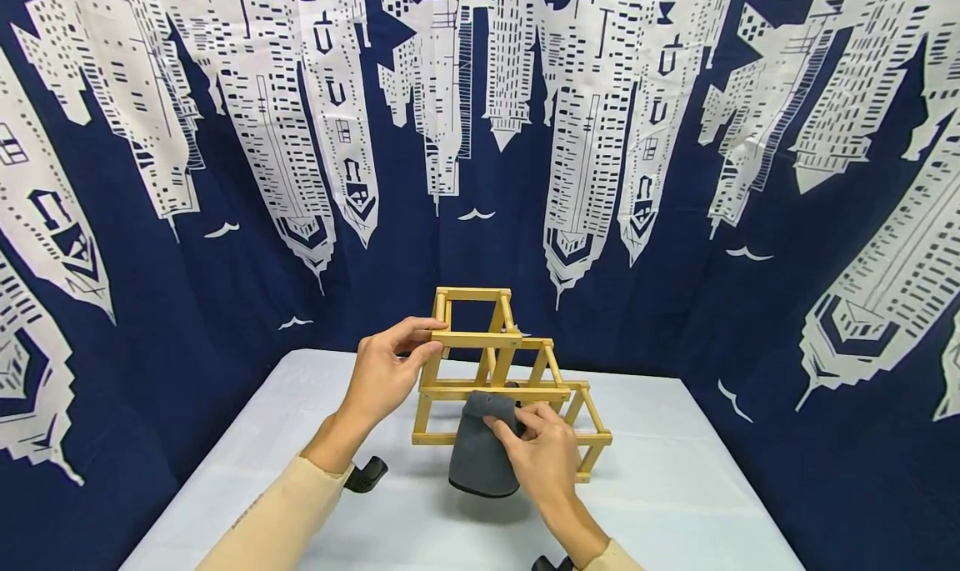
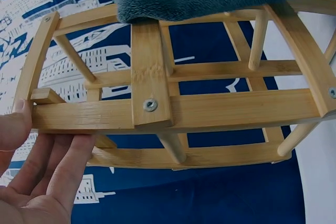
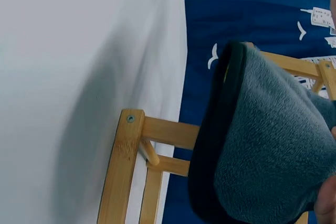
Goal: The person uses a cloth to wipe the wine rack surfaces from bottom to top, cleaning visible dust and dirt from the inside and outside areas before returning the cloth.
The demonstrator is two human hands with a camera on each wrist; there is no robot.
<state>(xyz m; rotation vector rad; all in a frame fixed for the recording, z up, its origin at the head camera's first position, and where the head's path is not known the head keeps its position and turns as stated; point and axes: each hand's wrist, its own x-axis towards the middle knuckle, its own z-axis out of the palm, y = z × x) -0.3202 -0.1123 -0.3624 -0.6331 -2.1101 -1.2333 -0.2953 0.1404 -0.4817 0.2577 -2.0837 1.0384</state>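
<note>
A stepped rack of light wooden bars (image 1: 476, 338) stands on the table, with screw heads at its joints. My left hand (image 1: 386, 375) grips the upper left upright of the rack. In the left wrist view, the thumb is on one side of the wooden bar (image 2: 236, 106) and the fingers are on the other. My right hand (image 1: 546, 450) pinches a dark grey-blue fuzzy cloth (image 1: 480, 454) against the front middle rail. The cloth hangs down in front of the lower rail, and its dark bound edge (image 3: 218, 140) shows in the right wrist view.
The rack stands on a white-covered table (image 1: 645, 488). Behind and at both sides hangs a navy curtain (image 1: 420, 262) printed with white upside-down buildings. A black device (image 1: 367, 475) sits at my left wrist.
</note>
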